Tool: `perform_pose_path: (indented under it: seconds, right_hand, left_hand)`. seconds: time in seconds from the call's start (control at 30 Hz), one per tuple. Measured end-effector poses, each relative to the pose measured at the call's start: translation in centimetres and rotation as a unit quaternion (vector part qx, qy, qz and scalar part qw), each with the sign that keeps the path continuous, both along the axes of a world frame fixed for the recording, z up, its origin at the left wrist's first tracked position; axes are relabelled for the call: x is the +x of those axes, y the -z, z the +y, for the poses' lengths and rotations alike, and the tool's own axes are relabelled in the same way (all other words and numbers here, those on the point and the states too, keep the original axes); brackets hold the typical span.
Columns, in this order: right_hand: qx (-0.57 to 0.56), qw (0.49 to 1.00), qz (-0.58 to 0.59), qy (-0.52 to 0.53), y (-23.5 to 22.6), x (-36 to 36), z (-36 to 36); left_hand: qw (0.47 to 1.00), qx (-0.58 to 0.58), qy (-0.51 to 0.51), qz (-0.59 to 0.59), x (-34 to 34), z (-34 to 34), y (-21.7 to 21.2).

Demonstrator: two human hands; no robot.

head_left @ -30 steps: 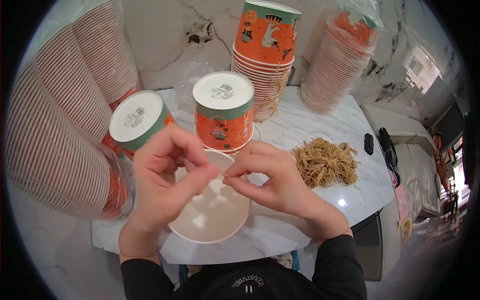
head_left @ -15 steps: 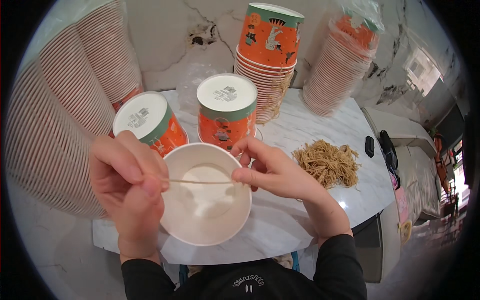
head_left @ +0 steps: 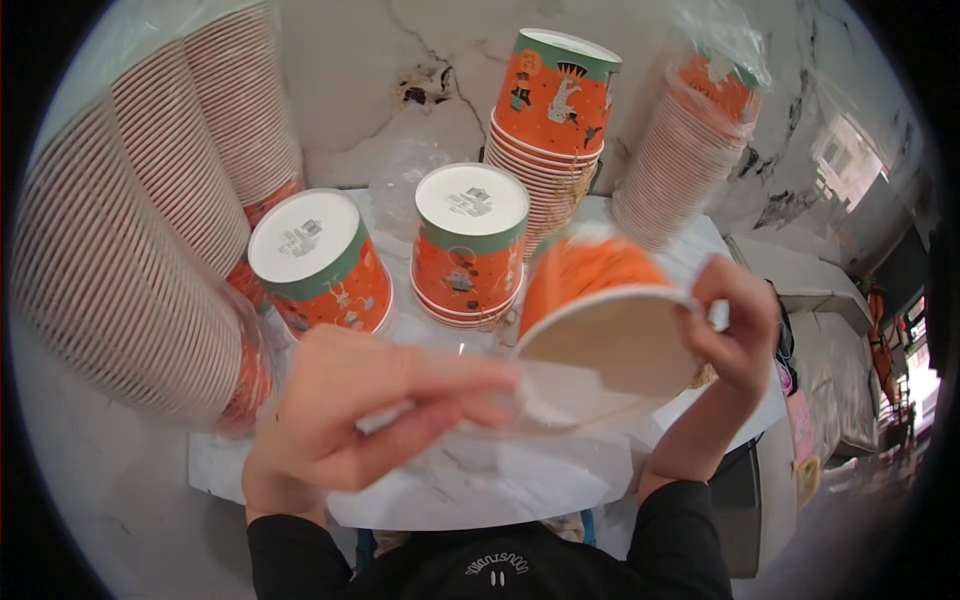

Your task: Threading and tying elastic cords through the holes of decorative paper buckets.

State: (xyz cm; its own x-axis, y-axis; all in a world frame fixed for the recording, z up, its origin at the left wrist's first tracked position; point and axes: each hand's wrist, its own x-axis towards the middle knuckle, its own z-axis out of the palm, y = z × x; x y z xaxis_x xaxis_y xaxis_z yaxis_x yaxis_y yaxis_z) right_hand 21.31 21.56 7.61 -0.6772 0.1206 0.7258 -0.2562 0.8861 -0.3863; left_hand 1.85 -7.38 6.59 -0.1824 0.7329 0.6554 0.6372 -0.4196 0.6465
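Your right hand grips an orange paper cup by its rim, fingers curled over the far edge, and holds it tilted above the near right part of the white marble table, its open mouth turned toward you so the pale inside shows. Your left hand reaches across to the cup's near rim with the fingers stretched out almost flat and close together; the hand is blurred, and you cannot tell whether it pinches anything at the rim.

Behind the hands, toward the middle of the table, two short stacks of upside-down orange cups stand side by side: the left stack and the middle stack, each showing a white base with a green band. At the back edge a taller stack stands against the marble wall. Long sleeves of nested cups in clear plastic wrap lie along the left edge and lean at the back right corner.
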Motion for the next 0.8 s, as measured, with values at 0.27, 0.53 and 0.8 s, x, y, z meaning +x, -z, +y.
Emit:
perform_pose_path:
  seconds: [0.27, 0.53, 0.8]
  right_hand:
    - [0.235, 0.892, 0.309, 0.233, 1.1, -1.8, 0.2]
    - [0.371, 0.880, 0.257, 0.146, 9.5, -11.2, 0.9]
    - [0.322, 0.922, 0.180, 0.119, 13.0, -14.0, 0.4]
  left_hand:
    - [0.981, 0.079, -0.146, -0.104, -1.8, -0.2, 0.6]
    - [0.976, -0.171, -0.126, -0.042, -4.3, 2.3, 3.3]
    - [0.958, -0.182, -0.217, 0.049, -5.5, 4.0, 5.9]
